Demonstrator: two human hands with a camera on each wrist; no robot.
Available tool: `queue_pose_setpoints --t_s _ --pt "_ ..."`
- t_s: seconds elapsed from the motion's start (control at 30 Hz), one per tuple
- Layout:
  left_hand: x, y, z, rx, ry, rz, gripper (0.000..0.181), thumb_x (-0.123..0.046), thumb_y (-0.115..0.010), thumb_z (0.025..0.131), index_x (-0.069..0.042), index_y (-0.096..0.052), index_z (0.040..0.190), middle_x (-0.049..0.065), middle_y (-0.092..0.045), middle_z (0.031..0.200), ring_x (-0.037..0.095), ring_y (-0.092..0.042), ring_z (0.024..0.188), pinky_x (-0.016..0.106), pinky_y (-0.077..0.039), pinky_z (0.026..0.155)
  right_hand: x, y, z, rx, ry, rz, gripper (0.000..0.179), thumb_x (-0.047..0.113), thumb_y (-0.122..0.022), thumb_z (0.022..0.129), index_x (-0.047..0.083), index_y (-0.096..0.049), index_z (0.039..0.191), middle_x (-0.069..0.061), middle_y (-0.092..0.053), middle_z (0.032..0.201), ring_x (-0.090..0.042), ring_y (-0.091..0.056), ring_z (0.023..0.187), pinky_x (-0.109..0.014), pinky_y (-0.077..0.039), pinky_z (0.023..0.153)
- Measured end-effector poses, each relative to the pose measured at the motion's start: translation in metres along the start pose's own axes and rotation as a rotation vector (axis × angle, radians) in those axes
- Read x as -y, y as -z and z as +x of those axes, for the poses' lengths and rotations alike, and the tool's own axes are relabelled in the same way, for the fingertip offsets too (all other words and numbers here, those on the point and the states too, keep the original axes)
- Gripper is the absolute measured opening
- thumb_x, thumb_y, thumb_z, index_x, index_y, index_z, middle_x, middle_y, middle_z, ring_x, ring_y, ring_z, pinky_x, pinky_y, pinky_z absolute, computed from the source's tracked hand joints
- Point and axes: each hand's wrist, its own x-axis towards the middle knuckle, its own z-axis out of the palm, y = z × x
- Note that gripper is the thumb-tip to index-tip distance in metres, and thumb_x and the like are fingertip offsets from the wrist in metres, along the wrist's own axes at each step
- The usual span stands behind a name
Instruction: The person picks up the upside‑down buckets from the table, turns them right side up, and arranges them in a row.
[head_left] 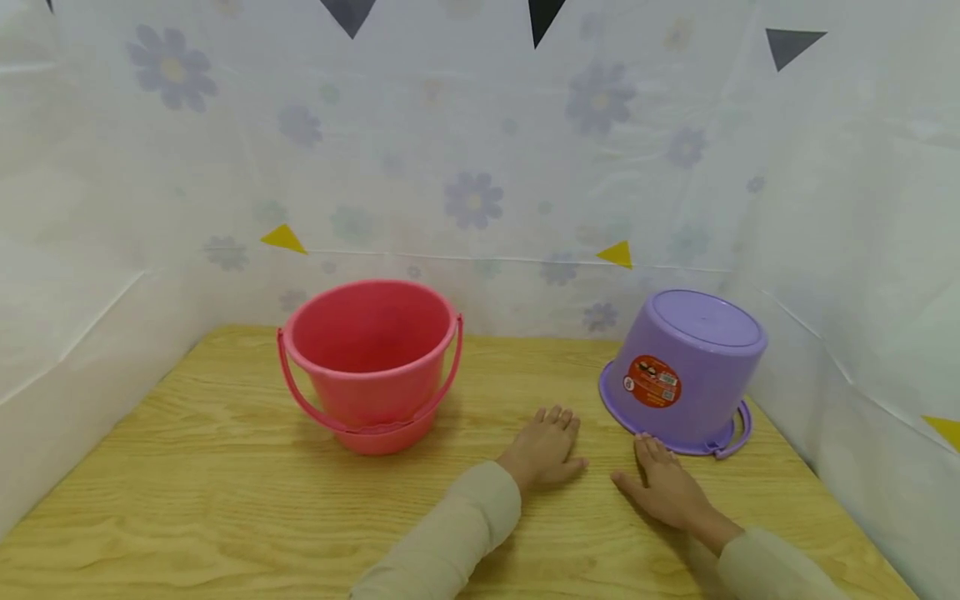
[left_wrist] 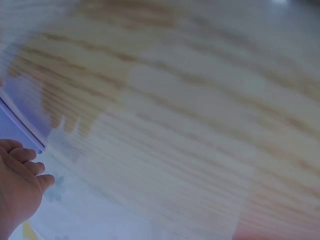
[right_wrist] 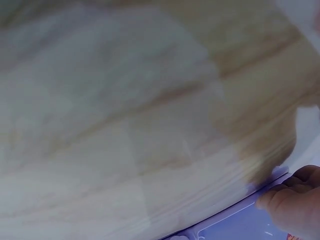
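A pink bucket (head_left: 378,400) stands upright on the left of the wooden table, its handle hanging down over the front. On the right a purple bucket (head_left: 705,375) sits upside down, an orange label facing the front and its handle lying by the rim at the right. My left hand (head_left: 543,450) is between the two buckets, palm down, fingers extended and thumb out to the right; it holds nothing. My right hand (head_left: 666,487) is palm down in front of the purple bucket, with straight fingertips right at its rim.
The wooden table (head_left: 225,517) is bordered at the back by a white floral curtain (head_left: 420,150) with a string of yellow pennants. White sheets hang along both sides, and dark pennants show at the top.
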Motion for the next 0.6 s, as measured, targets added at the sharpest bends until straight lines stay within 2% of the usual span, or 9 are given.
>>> queue_pose_setpoints --t_s 0.37,0.6 --pt "-0.008 -0.001 0.007 -0.006 -0.032 0.009 0.067 -0.054 -0.037 0.094 -0.013 -0.028 0.147 0.002 -0.027 0.153 0.017 -0.021 0.143 0.030 -0.017 0.118 0.009 -0.002 -0.005 -0.024 0.035 0.010 0.077 0.042 -0.054 0.090 -0.018 -0.034 0.133 -0.038 -0.032 0.139 -0.053 -0.031 0.128 -0.060 -0.029 0.105" --pt "-0.011 0.001 0.009 -0.001 -0.039 0.015 0.067 -0.054 -0.037 0.094 -0.013 -0.027 0.147 0.001 -0.026 0.153 0.017 -0.021 0.143 0.028 -0.017 0.117 0.017 -0.001 -0.008 0.003 0.031 0.037 0.078 0.043 -0.054 0.090 -0.018 -0.032 0.135 -0.037 -0.030 0.141 -0.051 -0.028 0.130 -0.060 -0.027 0.106"
